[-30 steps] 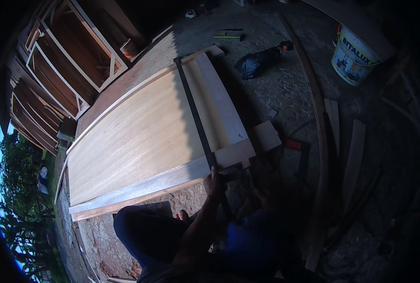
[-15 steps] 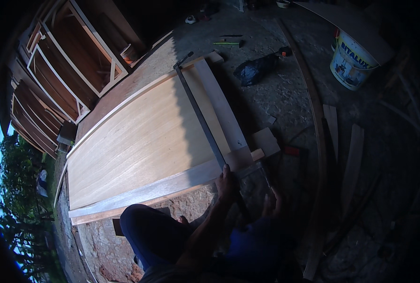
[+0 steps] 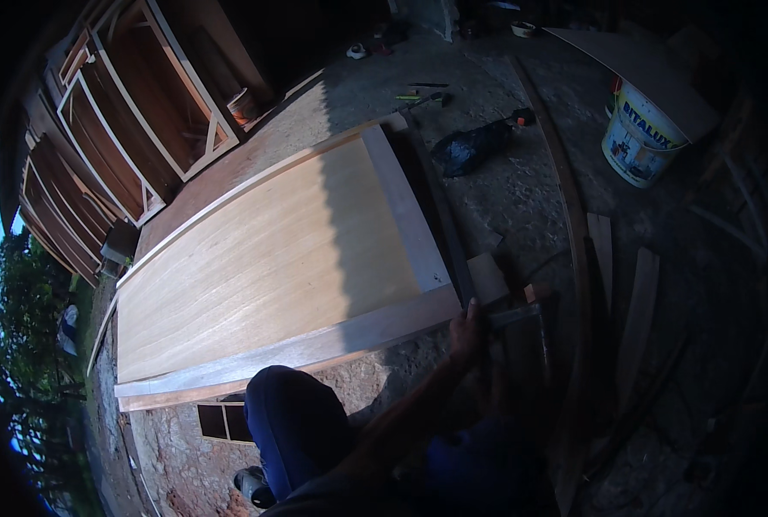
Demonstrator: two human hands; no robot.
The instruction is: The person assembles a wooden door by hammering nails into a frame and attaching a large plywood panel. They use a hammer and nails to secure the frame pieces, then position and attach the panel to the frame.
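My left hand [image 3: 465, 334] is wrapped round the dark bar of a long bar clamp [image 3: 455, 246], just off the near right corner of a framed wooden panel [image 3: 254, 258]. The bar runs away from me along the panel's right end, and its far jaw lies near the far corner. At the near end, the clamp's screw jaw [image 3: 517, 317] sticks out to the right. My right hand [image 3: 497, 388] is in deep shadow below that jaw, and its fingers do not show. Pale plywood fills the panel, with boards along its edges.
Wood blocks [image 3: 487, 277] sit by the panel's right corner. Long boards [image 3: 638, 323] lie to the right. A white bucket [image 3: 642, 133] stands far right under a sheet. A black plastic bag [image 3: 474, 155] lies beyond the panel. Wooden frames [image 3: 147, 103] lean at far left.
The bar clamp has moved right, from lying across the panel to beside its right end. My left hand has moved right with it. My right hand has sunk into shadow.
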